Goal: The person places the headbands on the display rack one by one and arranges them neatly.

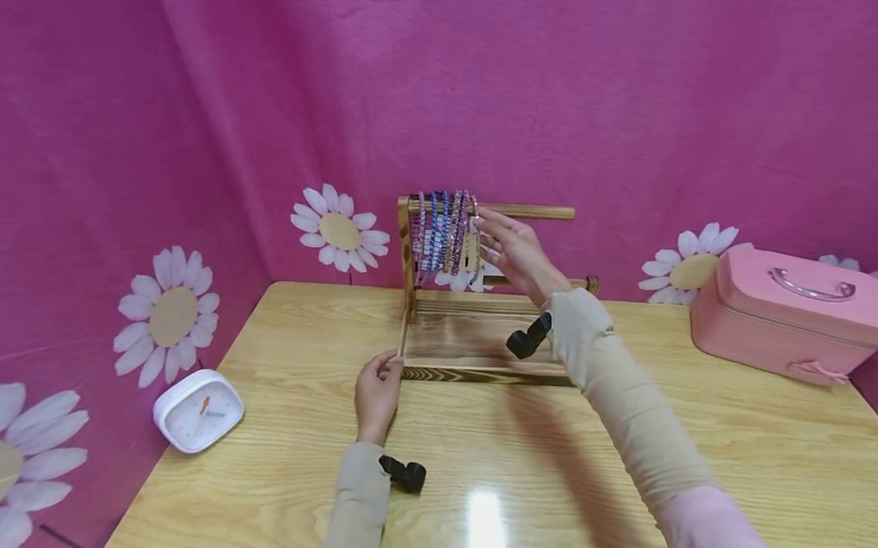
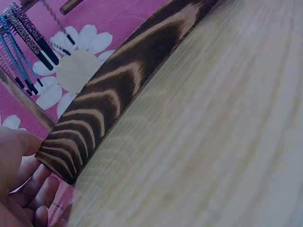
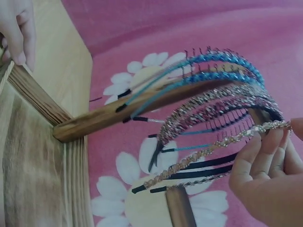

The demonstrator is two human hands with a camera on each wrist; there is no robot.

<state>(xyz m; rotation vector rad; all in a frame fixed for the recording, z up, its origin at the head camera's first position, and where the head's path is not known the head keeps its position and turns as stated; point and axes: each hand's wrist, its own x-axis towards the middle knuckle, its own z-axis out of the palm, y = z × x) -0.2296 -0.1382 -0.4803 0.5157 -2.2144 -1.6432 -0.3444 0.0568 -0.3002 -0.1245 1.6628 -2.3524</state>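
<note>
A wooden stand (image 1: pixel 450 340) carries a row of decorated headbands on its upper bar. Blue beaded headbands (image 3: pixel 218 56) hang there beside glittery pink and silver ones (image 3: pixel 208 104). My right hand (image 1: pixel 520 253) pinches the top of the outermost headband (image 3: pixel 208 153), a thin one with gold and clear beads, at the right end of the row. Down at the stand's front left corner, my left hand (image 1: pixel 378 397) grips the base edge (image 2: pixel 71 146) between thumb and fingers.
A white clock (image 1: pixel 200 411) sits at the table's left edge. On the right stands a pink case (image 1: pixel 791 313) with a metal handle. The bar's bare end (image 1: pixel 540 212) juts right past the headbands. Behind hangs a pink cloth (image 1: pixel 623 90) with daisies.
</note>
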